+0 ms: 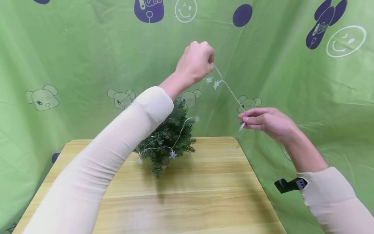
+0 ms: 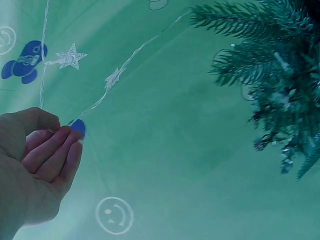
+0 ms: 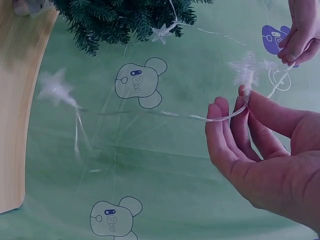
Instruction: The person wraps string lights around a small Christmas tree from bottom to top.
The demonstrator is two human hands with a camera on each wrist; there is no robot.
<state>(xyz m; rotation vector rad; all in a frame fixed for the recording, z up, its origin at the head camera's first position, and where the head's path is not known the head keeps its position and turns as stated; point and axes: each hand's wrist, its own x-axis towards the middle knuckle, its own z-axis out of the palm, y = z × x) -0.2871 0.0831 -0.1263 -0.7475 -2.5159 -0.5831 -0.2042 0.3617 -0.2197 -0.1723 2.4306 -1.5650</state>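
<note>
A string of star lights (image 1: 229, 91) with a thin clear wire runs between my two hands. High above the table, my left hand (image 1: 195, 61) pinches the wire between thumb and fingers. Lower and to the right, my right hand (image 1: 270, 123) holds it at the base of one clear star (image 3: 245, 72), between thumb and fingertips. Another stretch of wire drapes over the small green Christmas tree (image 1: 163, 139), where a star (image 1: 173, 154) rests on the front branches. In the right wrist view, a loose end with a blurred star (image 3: 57, 92) hangs from the right hand.
The tree stands at the back of a wooden table (image 1: 187, 201), partly covered by my left sleeve (image 1: 117, 149). A green printed curtain (image 1: 87, 58) hangs behind and around the table. A black strap (image 1: 289, 185) sticks out at the right cuff.
</note>
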